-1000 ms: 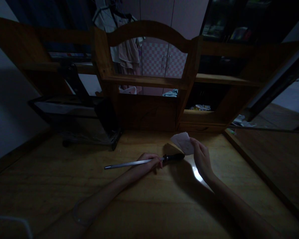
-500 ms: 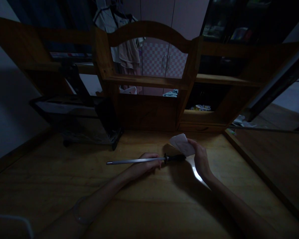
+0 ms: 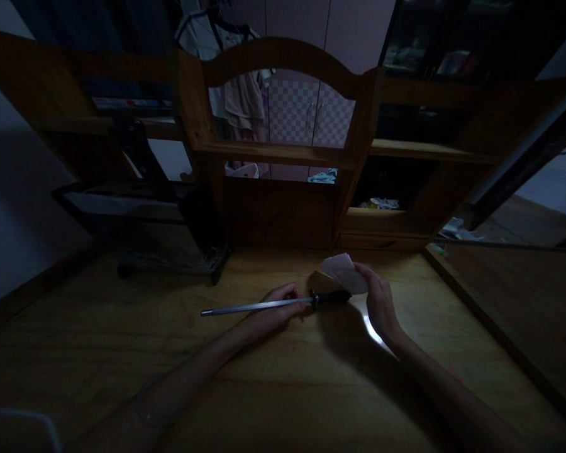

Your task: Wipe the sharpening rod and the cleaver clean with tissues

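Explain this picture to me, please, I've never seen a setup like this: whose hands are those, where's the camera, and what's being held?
These are a person's own two bare hands; no robot shows. The camera is worn on the person's head, looking forward and down. The left hand holds a metal rod close to its black handle. The right hand holds a thin white sheet by the handle's end; whether they touch, I can't tell. Below is a wooden surface. On it, to the left, stands a black-framed object, too dark to identify. Behind rises a wooden shelf unit.
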`<action>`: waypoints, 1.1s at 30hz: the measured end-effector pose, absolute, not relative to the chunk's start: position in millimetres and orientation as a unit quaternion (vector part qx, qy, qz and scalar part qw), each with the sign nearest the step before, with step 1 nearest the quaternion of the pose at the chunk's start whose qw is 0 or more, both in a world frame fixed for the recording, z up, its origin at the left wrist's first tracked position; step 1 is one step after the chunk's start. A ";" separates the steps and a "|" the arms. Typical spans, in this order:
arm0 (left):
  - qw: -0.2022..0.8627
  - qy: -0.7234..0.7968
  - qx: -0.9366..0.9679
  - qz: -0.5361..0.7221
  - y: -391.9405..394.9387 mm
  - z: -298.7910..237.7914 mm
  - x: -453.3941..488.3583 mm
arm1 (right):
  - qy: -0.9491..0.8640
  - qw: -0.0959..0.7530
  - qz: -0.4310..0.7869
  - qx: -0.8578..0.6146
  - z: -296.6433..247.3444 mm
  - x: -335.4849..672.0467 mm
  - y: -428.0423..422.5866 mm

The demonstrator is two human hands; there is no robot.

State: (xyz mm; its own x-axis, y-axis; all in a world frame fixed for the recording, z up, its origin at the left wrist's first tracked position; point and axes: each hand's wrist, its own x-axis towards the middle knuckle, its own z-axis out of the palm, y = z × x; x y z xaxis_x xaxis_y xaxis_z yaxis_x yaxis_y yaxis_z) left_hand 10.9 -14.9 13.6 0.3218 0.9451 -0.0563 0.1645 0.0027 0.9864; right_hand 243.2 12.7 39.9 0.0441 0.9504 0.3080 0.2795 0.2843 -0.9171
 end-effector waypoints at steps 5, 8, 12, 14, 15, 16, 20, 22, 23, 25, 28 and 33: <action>0.540 0.456 0.609 0.361 -12.6 8.3 11.1 | -0.673 0.472 0.294 -0.488 41.0 240.6 8.4; 0.542 0.457 0.610 0.353 -12.1 6.8 10.9 | -0.751 0.398 0.276 -0.449 42.4 236.8 3.8; 0.547 0.464 0.608 0.341 -13.5 9.7 10.8 | -0.830 0.316 0.268 -0.373 43.2 229.9 -1.4; 0.548 0.467 0.604 0.343 -14.1 11.3 11.1 | -0.852 0.290 0.251 -0.357 43.1 227.5 -2.8; 0.548 0.470 0.600 0.345 -14.2 11.7 11.4 | -0.860 0.283 0.237 -0.354 43.1 226.8 -3.1; 0.549 0.472 0.597 0.346 -14.3 11.9 11.7 | -0.866 0.279 0.221 -0.351 43.1 226.4 -3.2; 0.552 0.488 0.583 0.341 -14.3 9.5 12.9 | -0.883 0.287 0.160 -0.335 42.9 227.6 -2.2; 0.555 0.492 0.577 0.342 -14.4 7.3 13.1 | -0.891 0.292 0.137 -0.320 42.1 229.1 -1.3; 0.556 0.493 0.574 0.344 -14.4 6.4 13.1 | -0.894 0.292 0.128 -0.315 41.6 229.8 -1.0; 0.556 0.492 0.571 0.349 -14.4 5.0 13.2 | -0.899 0.287 0.116 -0.309 40.4 230.8 -0.5; 0.552 0.490 0.574 0.355 -14.2 4.3 13.5 | -0.903 0.278 0.101 -0.310 39.1 231.8 -0.1; 0.495 0.495 0.609 0.372 -13.6 3.5 14.5 | -0.905 0.286 0.084 -0.302 37.4 234.0 0.0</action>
